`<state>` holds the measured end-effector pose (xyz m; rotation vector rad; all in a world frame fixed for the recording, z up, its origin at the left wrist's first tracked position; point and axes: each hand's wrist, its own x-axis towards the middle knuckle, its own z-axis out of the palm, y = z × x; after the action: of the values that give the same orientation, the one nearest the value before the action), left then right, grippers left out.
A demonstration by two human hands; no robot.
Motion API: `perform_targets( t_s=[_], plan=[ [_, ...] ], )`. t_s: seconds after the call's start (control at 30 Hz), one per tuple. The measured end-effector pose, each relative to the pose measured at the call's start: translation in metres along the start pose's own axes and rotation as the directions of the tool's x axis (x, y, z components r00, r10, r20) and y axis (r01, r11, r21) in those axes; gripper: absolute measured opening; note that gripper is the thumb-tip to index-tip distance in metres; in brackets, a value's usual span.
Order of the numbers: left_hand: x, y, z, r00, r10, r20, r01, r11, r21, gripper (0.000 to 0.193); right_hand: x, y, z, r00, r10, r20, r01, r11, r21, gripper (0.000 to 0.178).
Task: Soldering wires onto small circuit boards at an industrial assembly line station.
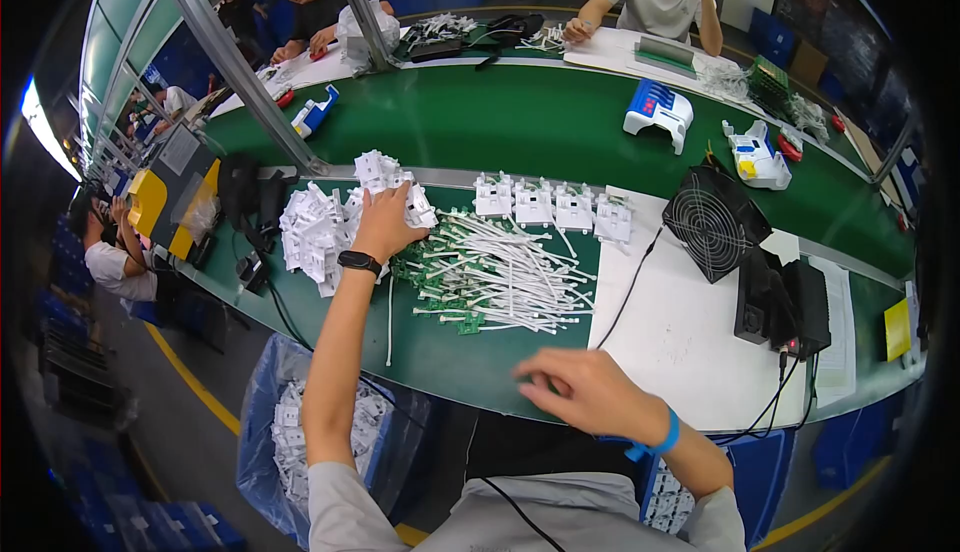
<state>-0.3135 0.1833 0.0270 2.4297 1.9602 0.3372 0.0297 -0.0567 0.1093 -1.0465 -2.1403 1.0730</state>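
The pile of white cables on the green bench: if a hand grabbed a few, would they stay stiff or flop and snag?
The white cables are thin and lie criss-crossed, so they would probably bend and drag neighbours along. Small green boards at their ends look light but may catch. The left hand rests on white plastic parts beside them.

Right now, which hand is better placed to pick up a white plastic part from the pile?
The left hand. It is stretched out and rests on the pile of white parts. The right hand sits at the near table edge, apart from the pile, with the white cables between.
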Motion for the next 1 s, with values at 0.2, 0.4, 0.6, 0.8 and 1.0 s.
perform_targets(
  t_s=[0.2,0.4,0.6,0.8,1.0],
  plan=[
    [-0.008,0.001,-0.008,0.993,0.034,-0.11,-0.043,0.996,-0.076,0.083,0.101,0.066,0.038,0.929,-0.21,-0.304,0.113,0.945,-0.307,0.011],
    [-0.011,0.0,-0.011,0.922,0.086,-0.378,-0.161,0.972,-0.173,0.081,0.143,0.108,0.06,0.892,-0.313,-0.325,0.044,0.776,-0.629,0.013],
    [-0.008,0.014,-0.018,0.932,-0.23,-0.281,-0.104,0.572,-0.813,0.075,0.151,0.099,0.059,0.891,-0.246,-0.382,0.0,0.84,-0.543,0.012],
    [-0.013,0.05,-0.045,0.998,-0.065,-0.008,-0.021,-0.204,-0.979,0.055,0.146,0.082,0.037,0.88,-0.192,-0.435,0.077,0.96,-0.269,0.014],
    [-0.029,0.083,-0.063,0.987,0.127,0.098,0.154,-0.582,-0.798,0.069,0.14,0.048,0.013,0.756,-0.115,-0.645,0.261,0.956,0.135,0.01]
  ],
)
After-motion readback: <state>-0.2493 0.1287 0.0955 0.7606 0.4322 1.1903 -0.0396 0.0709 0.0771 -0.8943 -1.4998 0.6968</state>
